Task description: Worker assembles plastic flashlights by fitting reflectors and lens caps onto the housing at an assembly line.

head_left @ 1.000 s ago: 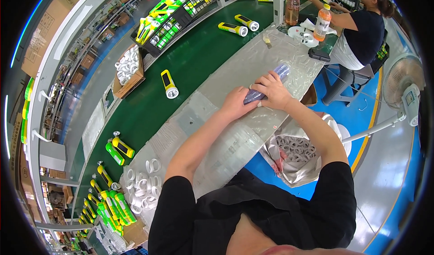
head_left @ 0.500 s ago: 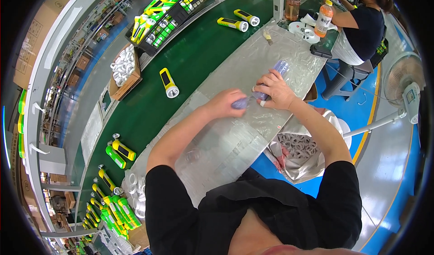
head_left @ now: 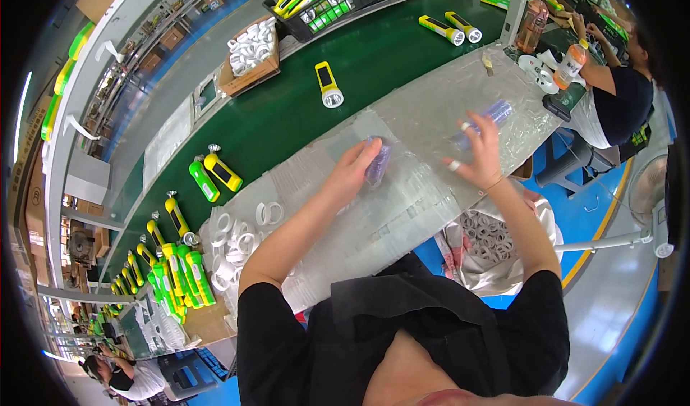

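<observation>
My left hand (head_left: 352, 169) is wrapped round a short stack of clear, purple-tinted plastic discs (head_left: 379, 164), held above the plastic-covered bench top. To its right my right hand (head_left: 483, 154) is open, thumb and fingers spread, with white wraps on some fingers. A longer row of the same purple-tinted clear pieces (head_left: 499, 111) lies on the bench just beyond the right fingers, which partly hide its near end. Whether those fingers touch the row I cannot tell. Loose white rings (head_left: 241, 242) are heaped on the bench near my left forearm.
Yellow flashlights, one straight ahead (head_left: 328, 86), lie on the green conveyor (head_left: 273, 143) beyond the bench. A carton of white parts (head_left: 251, 50) and a black crate (head_left: 316, 19) stand past it. A sack of rings (head_left: 496, 237) sits by my right arm. A co-worker (head_left: 625, 97) sits far right.
The view has swung, so the scene sits further right. My right hand has opened and come off the purple-tinted pieces. My left hand now holds its stack raised and more upright.
</observation>
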The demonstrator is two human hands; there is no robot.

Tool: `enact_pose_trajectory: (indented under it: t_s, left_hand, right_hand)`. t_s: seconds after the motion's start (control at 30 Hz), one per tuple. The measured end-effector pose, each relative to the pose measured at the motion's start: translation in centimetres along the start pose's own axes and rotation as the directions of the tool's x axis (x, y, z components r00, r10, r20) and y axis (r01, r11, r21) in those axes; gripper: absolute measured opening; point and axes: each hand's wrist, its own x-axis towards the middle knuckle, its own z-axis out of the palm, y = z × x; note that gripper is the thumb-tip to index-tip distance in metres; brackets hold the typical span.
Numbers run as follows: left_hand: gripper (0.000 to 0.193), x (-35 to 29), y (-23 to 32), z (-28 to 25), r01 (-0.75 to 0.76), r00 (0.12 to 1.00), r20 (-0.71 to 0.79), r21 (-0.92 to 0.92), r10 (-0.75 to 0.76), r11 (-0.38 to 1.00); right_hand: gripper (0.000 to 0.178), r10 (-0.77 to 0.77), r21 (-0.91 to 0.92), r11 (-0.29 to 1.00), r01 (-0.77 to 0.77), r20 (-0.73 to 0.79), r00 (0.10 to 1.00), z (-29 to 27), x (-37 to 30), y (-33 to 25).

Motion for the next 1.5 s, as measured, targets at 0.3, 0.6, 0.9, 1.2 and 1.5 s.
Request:
enact_pose_trajectory:
  t_s: [0.3, 0.6, 0.9, 1.2, 1.5]
  left_hand:
    - [0.056, -1.7, 1.4, 2.7, 0.147, 0.989, 0.036, -0.114, -0.144, 0.983]
    - [0.029, -5.4, 0.8, 2.3, -0.400, 0.872, -0.013, 0.556, 0.489, 0.729]
    - [0.016, -5.6, -1.9, 2.7, -0.320, 0.849, -0.313, 0.336, 0.426, 0.886]
    - [0.018, -5.5, -2.9, 3.0, -0.273, 0.907, -0.334, -0.002, 0.256, 0.962]
    - [0.018, -6.2, -1.7, 3.0, -0.142, 0.988, -0.101, -0.245, 0.121, 0.959]
  right_hand:
    - [0.086, 0.144, 0.475, 0.852, -0.218, 0.189, 0.971, 2.9, 1.9, -12.7]
    - [0.079, 0.447, 0.731, 0.392, -0.559, 0.380, 0.810, 3.4, 1.1, -12.9]
    - [0.067, 0.361, 0.711, 0.313, -0.629, 0.524, 0.771, 2.9, 0.4, -13.7]
    - [0.064, 0.328, 0.675, 0.274, -0.685, 0.603, 0.727, 1.4, 0.2, -13.2]
    - [0.064, 0.320, 0.677, 0.359, -0.642, 0.557, 0.767, 1.2, 0.3, -11.2]
